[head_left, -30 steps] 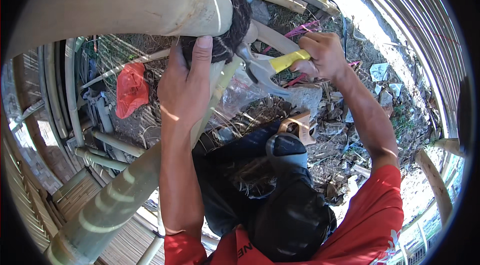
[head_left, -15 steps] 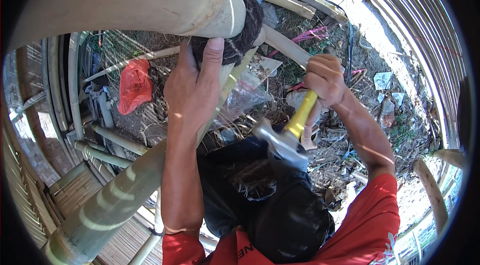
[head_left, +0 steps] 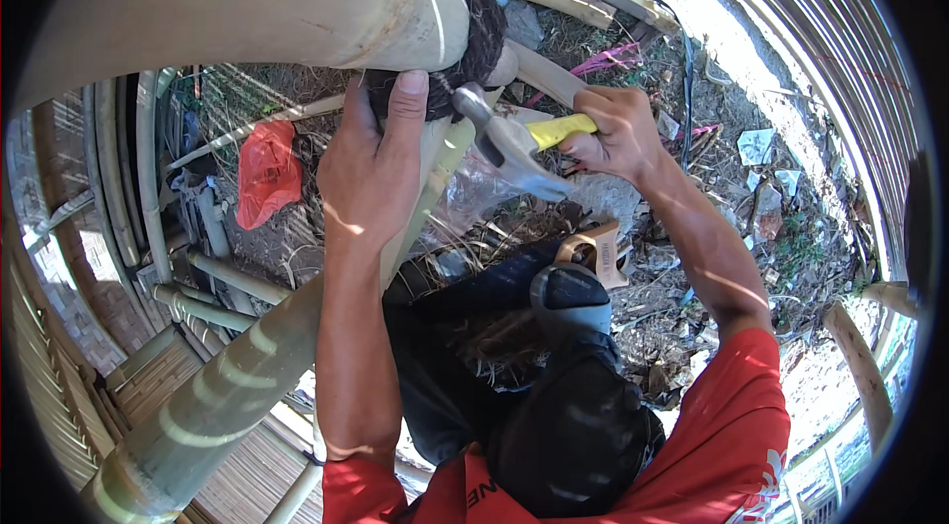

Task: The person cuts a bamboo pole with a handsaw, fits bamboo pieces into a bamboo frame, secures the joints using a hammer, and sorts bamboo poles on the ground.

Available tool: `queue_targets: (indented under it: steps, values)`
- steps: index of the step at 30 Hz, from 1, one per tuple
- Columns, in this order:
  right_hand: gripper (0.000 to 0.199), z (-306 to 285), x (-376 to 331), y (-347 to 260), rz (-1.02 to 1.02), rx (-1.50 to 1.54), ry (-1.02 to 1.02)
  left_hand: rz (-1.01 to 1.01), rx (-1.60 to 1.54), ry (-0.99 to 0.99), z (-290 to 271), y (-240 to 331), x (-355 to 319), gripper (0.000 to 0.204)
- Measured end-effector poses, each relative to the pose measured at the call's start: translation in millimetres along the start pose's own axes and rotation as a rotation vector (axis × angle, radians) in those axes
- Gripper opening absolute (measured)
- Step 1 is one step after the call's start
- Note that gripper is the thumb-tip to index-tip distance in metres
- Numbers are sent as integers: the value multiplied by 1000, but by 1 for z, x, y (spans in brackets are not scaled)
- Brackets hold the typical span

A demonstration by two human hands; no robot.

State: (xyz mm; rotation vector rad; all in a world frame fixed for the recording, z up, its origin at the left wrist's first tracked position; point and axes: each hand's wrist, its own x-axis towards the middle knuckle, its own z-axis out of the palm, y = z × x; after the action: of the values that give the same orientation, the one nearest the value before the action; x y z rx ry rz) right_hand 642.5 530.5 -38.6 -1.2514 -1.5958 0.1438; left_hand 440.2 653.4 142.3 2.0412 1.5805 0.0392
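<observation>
Hammer, yellow-handled: right hand was clenched round its grip.
Head left of that hand, near dark fibre lashing; left hand clasped the lashing's edge. Square blows, clear of the left thumb, seemed advisable.

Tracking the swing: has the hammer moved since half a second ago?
Yes: the hammer has moved up and left in view, closer to the dark rope.

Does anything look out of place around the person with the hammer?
Yes: crumpled red plastic lies on the ground left of the left hand, and pale scraps lie right of the right hand; both look like stray litter. Nothing about the hammer looks odd.
</observation>
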Motion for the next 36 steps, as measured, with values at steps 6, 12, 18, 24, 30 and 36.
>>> queue_targets:
  steps: [6,12,18,24,30,36]
  values:
    - [72,0,-6,2,56,-77,-20,-13,94,69,5,-11,5,100]
    - [67,-12,-18,6,-29,97,-88,32,70,66,2,-5,7,98]
    - [75,-2,-40,-15,257,65,-118,-10,93,39,-6,1,1,94]
    - [71,0,-92,-51,488,95,29,-32,-229,165,-3,36,-15,86]
    - [66,-22,-125,-62,673,32,31,155,-180,130,-4,-17,-26,74]
    - [55,-27,-98,-74,929,-128,137,247,-129,284,4,-13,-24,64]
